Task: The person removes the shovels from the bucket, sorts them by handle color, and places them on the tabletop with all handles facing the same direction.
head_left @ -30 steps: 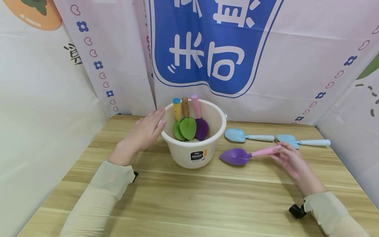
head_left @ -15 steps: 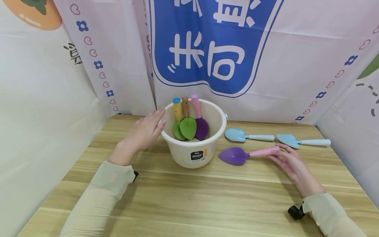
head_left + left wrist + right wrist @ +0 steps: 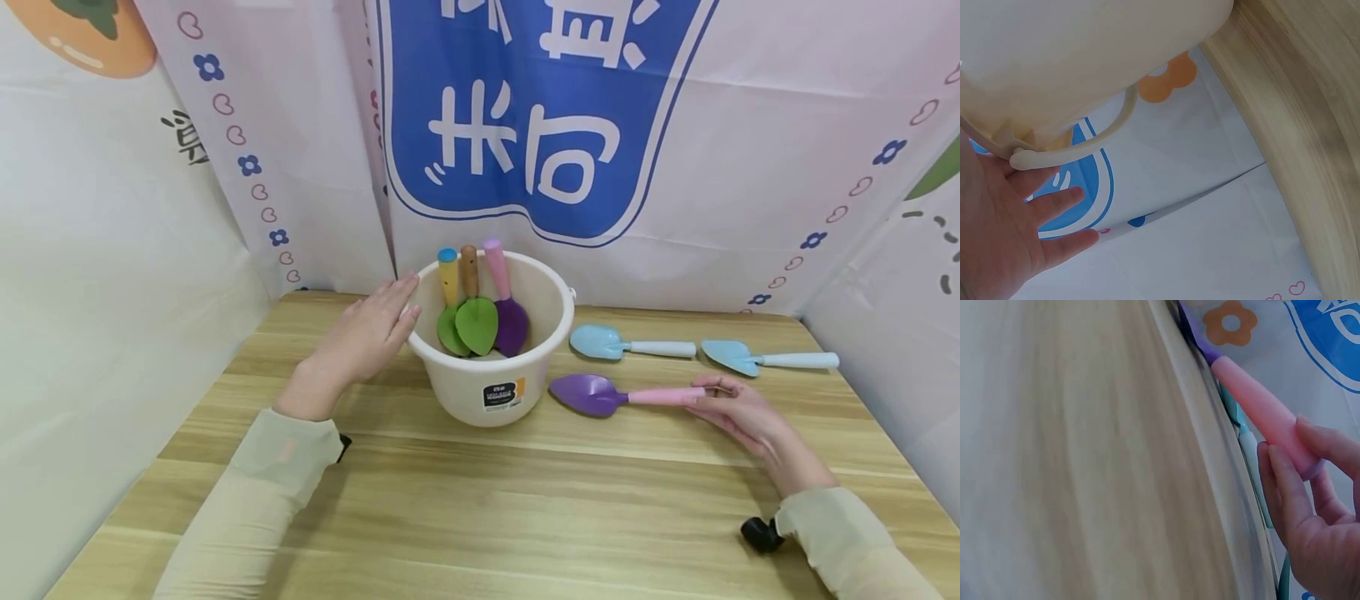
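A white bucket (image 3: 450, 383) with a label on its front stands on the wooden table. My left hand (image 3: 360, 333) rests against its left rim with the fingers straight; the left wrist view shows the bucket's handle (image 3: 1079, 153) beside those fingers. Two green trowels (image 3: 477, 325) and a purple trowel (image 3: 512, 325) lean inside the bucket. To the right, my right hand (image 3: 738, 417) pinches the end of the pink handle of another purple trowel (image 3: 588, 394). Thumb and fingers meet around that handle end in the right wrist view. Its blade lies close to the bucket's right side.
Behind the held trowel lie two light blue trowels, one nearer the bucket (image 3: 600, 342) and one farther right (image 3: 795, 361). A printed cloth (image 3: 675, 233) hangs behind the table (image 3: 480, 500), and white cloth covers both sides.
My right hand has moved slightly toward me and its trowel has shifted a little left, the handle turning more level. The left hand and bucket stay where they were.
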A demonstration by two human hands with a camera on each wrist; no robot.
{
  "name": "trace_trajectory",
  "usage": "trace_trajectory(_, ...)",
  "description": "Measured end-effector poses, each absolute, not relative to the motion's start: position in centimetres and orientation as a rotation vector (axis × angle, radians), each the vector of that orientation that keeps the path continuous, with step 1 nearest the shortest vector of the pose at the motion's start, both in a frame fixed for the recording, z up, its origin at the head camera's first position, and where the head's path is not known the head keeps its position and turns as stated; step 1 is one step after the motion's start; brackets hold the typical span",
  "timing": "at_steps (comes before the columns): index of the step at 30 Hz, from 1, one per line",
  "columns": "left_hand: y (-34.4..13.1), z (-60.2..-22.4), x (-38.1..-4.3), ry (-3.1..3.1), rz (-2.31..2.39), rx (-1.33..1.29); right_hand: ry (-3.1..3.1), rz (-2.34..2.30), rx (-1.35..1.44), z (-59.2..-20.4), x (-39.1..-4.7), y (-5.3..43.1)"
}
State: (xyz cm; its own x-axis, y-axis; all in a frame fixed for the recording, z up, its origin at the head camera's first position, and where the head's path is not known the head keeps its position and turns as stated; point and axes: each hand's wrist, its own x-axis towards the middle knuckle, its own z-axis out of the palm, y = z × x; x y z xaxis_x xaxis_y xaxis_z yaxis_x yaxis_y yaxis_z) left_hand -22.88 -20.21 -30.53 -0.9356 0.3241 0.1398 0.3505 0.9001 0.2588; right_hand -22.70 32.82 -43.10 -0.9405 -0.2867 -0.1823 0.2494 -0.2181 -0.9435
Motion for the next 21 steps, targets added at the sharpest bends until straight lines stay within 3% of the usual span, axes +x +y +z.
trace_trajectory(21,-20.1,-30.5,-23.0,-2.972,-0.438,-0.528,2.612,-1.336,-0.169,-42.1,-23.2,32.4)
